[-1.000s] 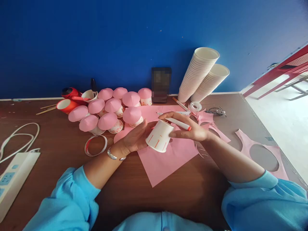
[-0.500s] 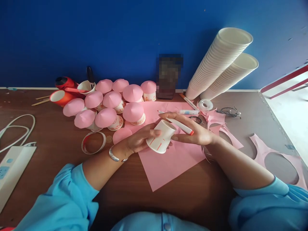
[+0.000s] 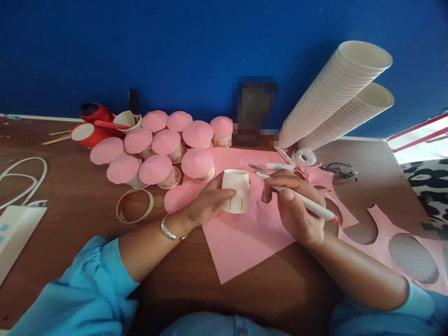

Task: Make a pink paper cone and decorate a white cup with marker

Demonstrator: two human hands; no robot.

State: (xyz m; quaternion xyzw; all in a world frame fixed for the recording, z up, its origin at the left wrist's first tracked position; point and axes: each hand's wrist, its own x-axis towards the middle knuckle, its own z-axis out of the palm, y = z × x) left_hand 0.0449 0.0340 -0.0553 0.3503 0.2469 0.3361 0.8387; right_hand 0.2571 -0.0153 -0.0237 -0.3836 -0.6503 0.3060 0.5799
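My left hand [image 3: 206, 204] is wrapped round a small white paper cup [image 3: 237, 190] that stands upside down on a pink paper sheet [image 3: 241, 233]; red marks run down the cup's side. Just right of the cup, my right hand [image 3: 296, 207] grips a white marker [image 3: 301, 199] with an orange end, its tip toward the cup. A silver bracelet [image 3: 168, 231] sits on my left wrist.
Several cups with pink cone tops [image 3: 164, 149] cluster behind the left hand. Two leaning stacks of white cups [image 3: 336, 100] stand back right. A tape roll [image 3: 304, 156], glue stick [image 3: 278, 166], scissors [image 3: 341, 170], a ring [image 3: 135, 205], cut pink scraps [image 3: 395, 233], a power strip [image 3: 14, 228].
The cup went from tilted and held in the air to standing upside down on the pink sheet. My right hand left the cup and closed round the marker in a writing grip.
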